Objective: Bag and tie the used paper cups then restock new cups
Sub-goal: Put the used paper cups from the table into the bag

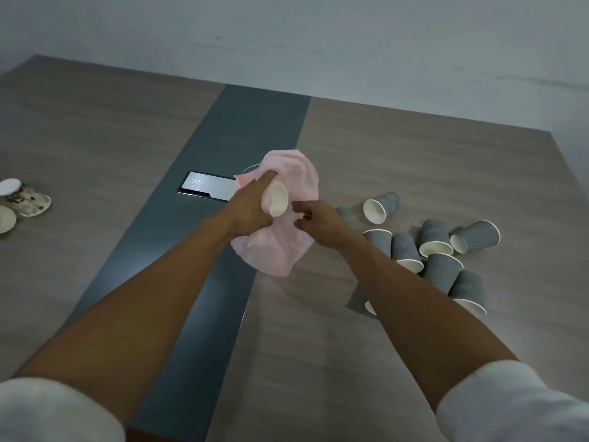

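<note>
Landmark: soft pink plastic bag (299,186), held up over the wood-grain table (414,161) at the edge of its dark grey centre strip (242,129).
Left hand: the left hand (251,208) grips the bag's mouth on its left side, fingers curled into the film, index finger lying along the opening.
Cup in the mouth: a white-lined paper cup (278,199) sits at the bag's opening against the left hand, its open rim facing the camera; its outside is hidden by film.
Right hand: the right hand (314,218) hovers just right of that cup with fingers loosely curled, holding nothing that I can see.
Key relation: the cup lies just left of the right fingertips, long axis pointing into the bag; a short push along it would likely seat it.
Next stock: the grey ribbed paper cups (436,247) lie tumbled right of the bag, nearer the right hand.
Far side: patterned paper cups (25,199) lie well left of the bag.
</note>
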`<state>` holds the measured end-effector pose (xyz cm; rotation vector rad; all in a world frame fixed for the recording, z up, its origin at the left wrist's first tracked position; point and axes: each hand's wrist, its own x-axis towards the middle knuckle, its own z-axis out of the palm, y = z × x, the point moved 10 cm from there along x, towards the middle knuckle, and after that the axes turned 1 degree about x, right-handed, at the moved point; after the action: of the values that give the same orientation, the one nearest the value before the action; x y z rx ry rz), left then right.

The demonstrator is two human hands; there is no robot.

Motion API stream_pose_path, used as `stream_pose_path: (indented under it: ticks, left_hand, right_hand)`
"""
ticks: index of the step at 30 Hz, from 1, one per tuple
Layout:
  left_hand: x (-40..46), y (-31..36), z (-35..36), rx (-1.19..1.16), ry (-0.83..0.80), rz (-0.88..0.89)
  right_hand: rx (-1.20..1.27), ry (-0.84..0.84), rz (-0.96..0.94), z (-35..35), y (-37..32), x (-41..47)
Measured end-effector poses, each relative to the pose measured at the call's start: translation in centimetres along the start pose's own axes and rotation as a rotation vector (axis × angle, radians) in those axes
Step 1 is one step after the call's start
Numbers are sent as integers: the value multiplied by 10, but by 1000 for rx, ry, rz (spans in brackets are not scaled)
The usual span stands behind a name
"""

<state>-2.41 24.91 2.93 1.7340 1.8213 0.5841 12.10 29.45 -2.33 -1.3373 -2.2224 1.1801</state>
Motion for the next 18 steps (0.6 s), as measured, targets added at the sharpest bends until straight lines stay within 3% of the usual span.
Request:
stream_pose_path:
  ticks: [2,6,9,13,16,18]
  left_hand:
    - [-2,-6,-6,-16,20,-42]
    - [-7,-21,-8,-62,20,-117]
    - [-10,-27,-6,-91,15,-113]
    - [-8,-32,-9,-33,31,-73]
    - [-4,-36,-16,72,52,-52]
    - [-1,-36,-20,154,72,-53]
  right_hand:
    - [-72,12,49,5,13,3]
    - [-267,234,274,-35,54,-9]
    - [-568,129,287,-35,89,-10]
    - [-776,25,249,-22,117,-1]
    - [-760,118,151,-21,108,7]
    - [-586,304,220,-40,103,8]
